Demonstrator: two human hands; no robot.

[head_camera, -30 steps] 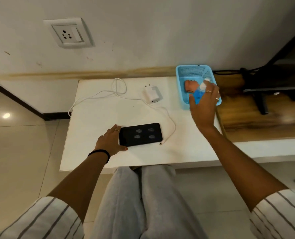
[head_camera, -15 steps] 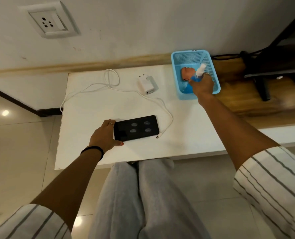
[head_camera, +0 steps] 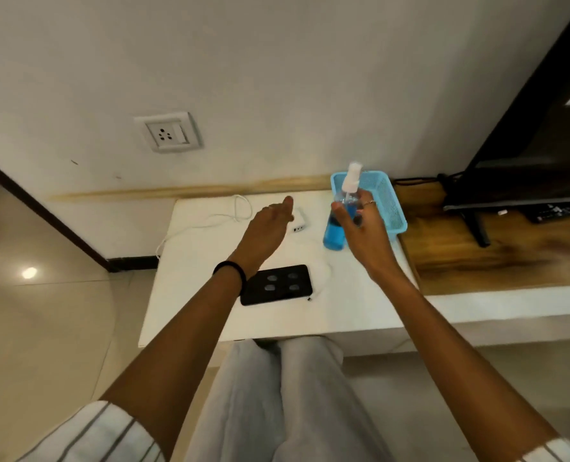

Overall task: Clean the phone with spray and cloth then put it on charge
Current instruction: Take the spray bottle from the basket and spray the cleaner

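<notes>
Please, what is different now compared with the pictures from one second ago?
The right hand took the blue spray bottle out of the blue basket and now holds it lifted, in front of the basket. The left hand let go of the phone and rose, open, toward the bottle. The phone, white charger and cable stayed on the white table.

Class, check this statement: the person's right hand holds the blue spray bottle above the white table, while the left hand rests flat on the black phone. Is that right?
Not quite. The head view shows the left hand lifted off the black phone, open and reaching toward the blue spray bottle. The rest stands: the right hand holds the bottle above the white table.
</notes>
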